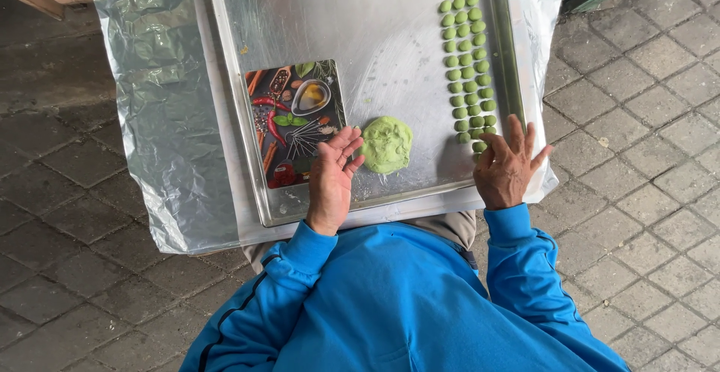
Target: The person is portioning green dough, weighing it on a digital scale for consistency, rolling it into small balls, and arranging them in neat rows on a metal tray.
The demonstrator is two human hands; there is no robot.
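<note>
Left hand (332,173) open, palm up, fingertips just beside green dough lump (386,144) mid-tray. Right hand (508,168) spread flat, nothing held, at near end of dough ball rows (468,68). Risk: fingers nudging nearest balls out of line (they sit close-packed); foil-lined tray (360,34) overhangs lap, could tip.

Head camera — steeply downward, close
</note>
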